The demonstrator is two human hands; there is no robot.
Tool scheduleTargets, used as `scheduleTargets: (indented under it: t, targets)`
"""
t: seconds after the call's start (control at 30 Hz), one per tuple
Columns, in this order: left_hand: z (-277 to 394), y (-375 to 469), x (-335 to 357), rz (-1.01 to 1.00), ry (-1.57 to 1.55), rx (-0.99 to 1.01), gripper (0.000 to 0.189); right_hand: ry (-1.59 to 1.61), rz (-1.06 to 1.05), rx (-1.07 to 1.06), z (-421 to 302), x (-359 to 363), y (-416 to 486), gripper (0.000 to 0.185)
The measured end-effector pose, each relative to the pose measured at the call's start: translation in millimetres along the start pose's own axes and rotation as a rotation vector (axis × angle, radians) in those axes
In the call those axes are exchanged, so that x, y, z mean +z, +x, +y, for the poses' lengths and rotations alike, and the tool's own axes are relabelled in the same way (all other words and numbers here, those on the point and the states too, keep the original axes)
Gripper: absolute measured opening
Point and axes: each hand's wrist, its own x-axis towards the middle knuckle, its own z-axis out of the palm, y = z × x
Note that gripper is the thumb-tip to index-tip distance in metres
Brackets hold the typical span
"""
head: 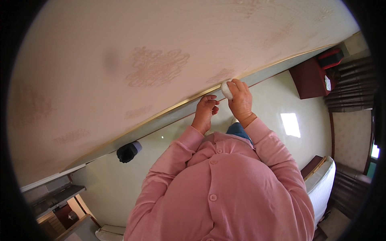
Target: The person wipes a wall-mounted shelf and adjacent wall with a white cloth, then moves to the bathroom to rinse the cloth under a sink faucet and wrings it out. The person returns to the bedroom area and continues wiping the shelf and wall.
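Note:
My right hand (241, 98) grips a white rounded pad (227, 89), perhaps a sponge or balled cloth, at a gold trim strip (181, 104) on the wall. The pad seems to touch the strip, though the fingers partly cover it. To its left, my left hand (206, 111) is raised just below the strip with loosely curled fingers and nothing visible in it. Above the strip is pinkish wallpaper (90, 99) with darker swirl motifs. A pale grey-blue wall band (265, 74) lies beneath.
A dark-lined bin (129, 151) stands on the pale floor (114, 183) by the wall. At right are a dark red cabinet (307, 76), grey curtains (349, 84) and a bed with a white mattress (322, 183). A dark counter (61, 198) shows at lower left.

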Motion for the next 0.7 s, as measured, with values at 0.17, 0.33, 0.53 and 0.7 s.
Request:
scheduleTargets:
  t: [0.17, 0.33, 0.53, 0.7]
  targets:
    - [-4.2, 0.3, -6.6, -0.034, -0.056, 0.004, 0.016, 0.04, -0.009, -0.034, -9.1, -0.5, 1.5, 0.035]
    - [-4.6, -1.8, -6.5, -0.05, -0.088, -0.05, 0.017, 0.094, -0.076, -0.028, -33.0, 0.8, 0.0, 0.037]
    - [-13.6, 1.4, -12.7, 0.006, -0.14, -0.115, 0.019, 0.092, -0.175, 0.003, -50.3, 3.6, 1.9, 0.037]
    - [-42.5, 14.9, -31.2, -0.082, -0.239, 0.017, 0.028, 0.207, -0.144, -0.15, -70.8, 21.8, -3.7, 0.024]
